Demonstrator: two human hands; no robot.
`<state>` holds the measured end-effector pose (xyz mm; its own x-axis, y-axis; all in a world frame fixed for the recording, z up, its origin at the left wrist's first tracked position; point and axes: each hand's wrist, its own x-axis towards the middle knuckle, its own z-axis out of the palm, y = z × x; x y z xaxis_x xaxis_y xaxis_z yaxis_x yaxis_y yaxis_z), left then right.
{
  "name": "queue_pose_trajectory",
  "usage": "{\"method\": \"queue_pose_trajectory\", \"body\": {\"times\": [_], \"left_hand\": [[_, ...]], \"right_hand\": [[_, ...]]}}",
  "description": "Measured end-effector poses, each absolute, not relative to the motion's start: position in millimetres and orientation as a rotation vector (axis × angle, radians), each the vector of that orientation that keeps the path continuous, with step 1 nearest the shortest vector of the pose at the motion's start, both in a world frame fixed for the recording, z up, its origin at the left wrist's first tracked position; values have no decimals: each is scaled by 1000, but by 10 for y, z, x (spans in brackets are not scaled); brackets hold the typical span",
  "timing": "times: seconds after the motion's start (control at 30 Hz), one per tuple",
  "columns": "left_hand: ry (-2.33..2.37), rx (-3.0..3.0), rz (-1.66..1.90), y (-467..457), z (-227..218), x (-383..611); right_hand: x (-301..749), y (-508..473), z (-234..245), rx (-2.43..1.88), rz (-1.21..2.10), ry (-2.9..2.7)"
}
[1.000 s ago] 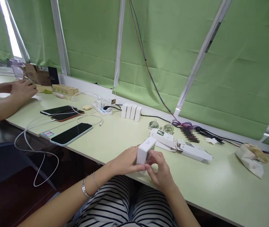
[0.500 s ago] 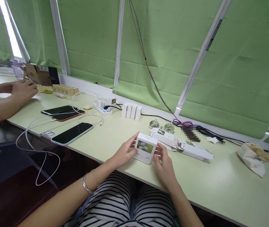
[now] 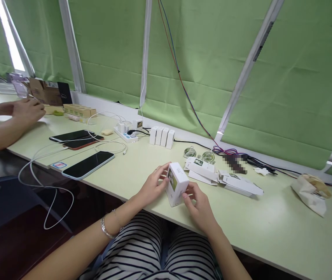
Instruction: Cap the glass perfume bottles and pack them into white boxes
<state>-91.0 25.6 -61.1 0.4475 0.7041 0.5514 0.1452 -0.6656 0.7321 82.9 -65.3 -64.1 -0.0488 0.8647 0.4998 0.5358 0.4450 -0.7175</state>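
A small white box [image 3: 177,185] with a green flower picture stands upright near the table's front edge, turned so that a corner points towards me. My left hand [image 3: 153,186] closes on its left side, thumb near the picture. On the right side, my right hand [image 3: 198,202] grips the box with curled fingers. Behind it lie an unfolded white carton [image 3: 202,168] and another flattened carton [image 3: 238,183]. Two round clear bottles [image 3: 208,156] with green labels lie just beyond them.
Several white boxes [image 3: 162,137] stand in a row by a power strip [image 3: 125,134]. At left are phones [image 3: 88,165] with white cables. A cloth pouch [image 3: 310,194] sits at right. Another person's hands [image 3: 27,112] rest at the far left, near a brown cardboard box [image 3: 45,92].
The white box has turned about its upright axis, so its picture side now faces left and a side panel shows. Both hands have shifted slightly with it.
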Motion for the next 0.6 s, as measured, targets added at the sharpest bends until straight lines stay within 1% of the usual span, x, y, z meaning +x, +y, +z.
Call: {"method": "queue_pose_trajectory", "body": {"times": [0.3,0.6], "left_hand": [[728,2139,1194,234,-578,-928],[698,2174,1218,238,-589,-927]], "right_hand": [[880,-606,-666,-1471,450,-1595],[873,-608,-671,-1552,443,-1578]]}}
